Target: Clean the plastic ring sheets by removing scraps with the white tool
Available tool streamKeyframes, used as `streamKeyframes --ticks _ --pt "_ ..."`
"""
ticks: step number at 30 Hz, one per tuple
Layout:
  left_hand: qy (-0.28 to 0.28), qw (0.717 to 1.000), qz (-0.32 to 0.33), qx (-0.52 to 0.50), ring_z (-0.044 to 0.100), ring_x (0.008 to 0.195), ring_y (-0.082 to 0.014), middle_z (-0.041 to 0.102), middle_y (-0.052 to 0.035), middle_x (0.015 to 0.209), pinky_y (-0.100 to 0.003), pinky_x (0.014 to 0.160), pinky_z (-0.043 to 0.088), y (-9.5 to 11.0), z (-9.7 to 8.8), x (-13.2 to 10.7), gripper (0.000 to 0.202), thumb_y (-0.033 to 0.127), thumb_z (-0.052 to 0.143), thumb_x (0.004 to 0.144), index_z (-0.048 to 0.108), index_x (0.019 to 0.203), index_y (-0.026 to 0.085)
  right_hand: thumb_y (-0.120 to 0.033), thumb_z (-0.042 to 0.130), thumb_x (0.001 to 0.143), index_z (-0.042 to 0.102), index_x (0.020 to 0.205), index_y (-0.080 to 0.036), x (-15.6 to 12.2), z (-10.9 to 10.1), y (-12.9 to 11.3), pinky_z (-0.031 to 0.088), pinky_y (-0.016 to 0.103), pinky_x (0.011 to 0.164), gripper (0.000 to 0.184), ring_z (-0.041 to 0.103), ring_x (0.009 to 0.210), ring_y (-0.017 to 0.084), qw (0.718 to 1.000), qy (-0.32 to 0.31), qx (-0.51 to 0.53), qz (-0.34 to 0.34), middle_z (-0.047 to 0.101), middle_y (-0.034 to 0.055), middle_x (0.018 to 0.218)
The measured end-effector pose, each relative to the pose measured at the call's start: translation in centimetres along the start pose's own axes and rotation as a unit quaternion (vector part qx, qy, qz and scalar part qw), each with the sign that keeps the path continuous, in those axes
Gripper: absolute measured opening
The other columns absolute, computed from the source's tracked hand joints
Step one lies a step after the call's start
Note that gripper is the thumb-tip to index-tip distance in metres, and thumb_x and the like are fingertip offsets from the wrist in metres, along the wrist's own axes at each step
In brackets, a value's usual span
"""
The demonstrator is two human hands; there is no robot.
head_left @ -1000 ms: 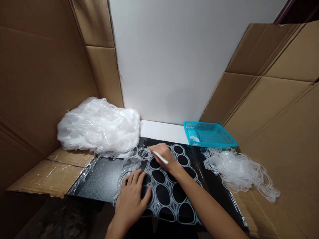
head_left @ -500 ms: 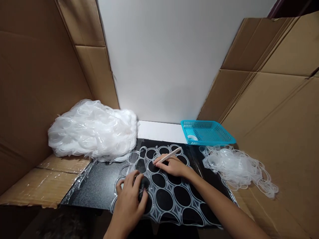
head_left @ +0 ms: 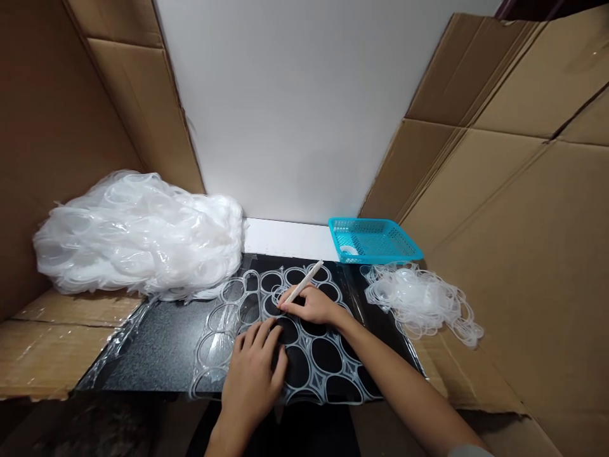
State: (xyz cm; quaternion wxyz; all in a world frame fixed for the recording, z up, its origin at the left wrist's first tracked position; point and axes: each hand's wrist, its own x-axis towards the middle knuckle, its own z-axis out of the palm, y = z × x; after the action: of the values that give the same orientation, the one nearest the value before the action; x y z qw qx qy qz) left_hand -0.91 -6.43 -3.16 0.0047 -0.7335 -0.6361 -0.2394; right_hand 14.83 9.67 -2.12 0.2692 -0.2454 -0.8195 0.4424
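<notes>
A clear plastic sheet with rows of ring-shaped outlines (head_left: 317, 379) lies over the black work surface (head_left: 157, 355). My left hand (head_left: 257, 365) rests on this sheet near its front, palm down with the fingers stretched forward and slightly apart. In my right hand (head_left: 313, 304) is a slim white pen-like stick (head_left: 305, 280), gripped between thumb and fingers and slanting up to the right. The lower tip of the stick is hard to make out beside the fingers. Around those fingertips are some thin loose rings (head_left: 276, 293).
A large heap of clear ringed sheets (head_left: 143, 235) fills the back left. At the back right stands a blue basket (head_left: 380, 259) with a white piece inside. A tangle of stripped plastic rings (head_left: 423, 298) lies in front of it. Cardboard walls (head_left: 514, 209) enclose both sides.
My left hand has shifted forward and its fingers have straightened and flattened on the sheet. The stick in my right hand stands steeper. The whole view has swung slightly to the right.
</notes>
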Motion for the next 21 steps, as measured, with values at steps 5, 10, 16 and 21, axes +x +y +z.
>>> streamKeyframes --ticks 5,10,16,21 --pt "-0.007 1.000 -0.013 -0.009 0.058 0.126 -0.0320 0.067 -0.0066 0.138 -0.051 0.102 0.047 0.4 -0.4 0.1 0.031 0.025 0.050 0.099 0.068 0.125 0.025 -0.024 0.070 0.093 0.080 0.092 -0.026 -0.2 0.1 -0.1 0.057 0.038 0.099 0.010 0.075 0.099 0.021 0.998 -0.006 -0.052 -0.019 0.081 0.0019 0.101" --pt "-0.026 1.000 0.002 -0.001 0.056 0.128 -0.0316 0.066 -0.0053 0.141 -0.051 0.103 0.044 0.7 -0.7 0.3 0.031 0.024 0.050 0.100 0.066 0.126 0.024 -0.024 0.069 0.095 0.080 0.095 -0.025 -0.2 0.0 -0.2 0.057 0.037 0.098 0.011 0.075 0.099 0.020 0.994 -0.015 -0.098 -0.039 0.081 0.0021 0.100" --pt "-0.038 0.999 -0.002 0.005 0.055 0.127 -0.0314 0.064 -0.0068 0.142 -0.052 0.102 0.042 0.9 -0.5 0.9 0.031 0.023 0.049 0.100 0.063 0.128 0.023 -0.026 0.065 0.099 0.078 0.104 -0.024 -0.4 -0.2 -0.1 0.056 0.037 0.097 0.014 0.073 0.102 0.020 0.986 -0.033 -0.132 -0.099 0.080 0.0031 0.105" --pt "-0.034 0.999 -0.017 -0.025 0.055 0.127 -0.0313 0.066 -0.0080 0.138 -0.051 0.102 0.043 0.7 -0.3 1.3 0.028 0.025 0.051 0.100 0.064 0.125 0.023 -0.024 0.054 0.105 0.075 0.114 -0.023 0.0 0.2 0.9 0.056 0.036 0.093 0.022 0.074 0.098 0.020 0.945 -0.054 -0.227 -0.228 0.080 0.0050 0.109"
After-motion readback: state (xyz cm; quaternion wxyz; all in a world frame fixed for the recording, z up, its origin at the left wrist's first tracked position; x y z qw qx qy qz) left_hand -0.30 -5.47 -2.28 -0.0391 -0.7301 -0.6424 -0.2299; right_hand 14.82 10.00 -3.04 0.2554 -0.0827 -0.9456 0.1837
